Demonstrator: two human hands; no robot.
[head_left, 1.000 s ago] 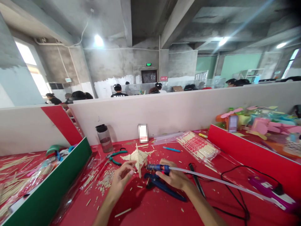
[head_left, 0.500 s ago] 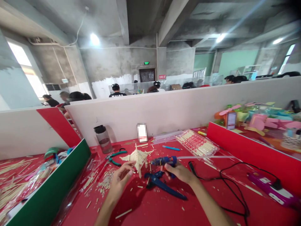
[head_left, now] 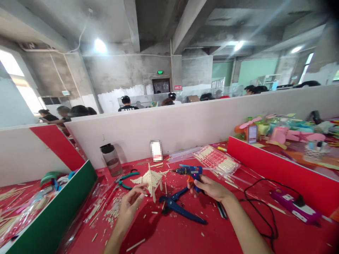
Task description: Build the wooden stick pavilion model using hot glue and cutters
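One stick model stands largely joined, we judge, on the bench; what remains we cannot tell. Our left hand is at its edge, grip loosely parted; our right hand has its grip round the glue gun.

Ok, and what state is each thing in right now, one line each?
Glue gun: held in right hand, red light on
Stick model: sticks joined together; left fingers at its side, contact unclear
Blue cutter: lying, handles spread
Teal pliers: lying, handles spread
Bottle: standing, lid on
Centre phone: upright, screen lit
Power strip: black plug inserted
Wrapped sticks: lying flat
Green sign: lit
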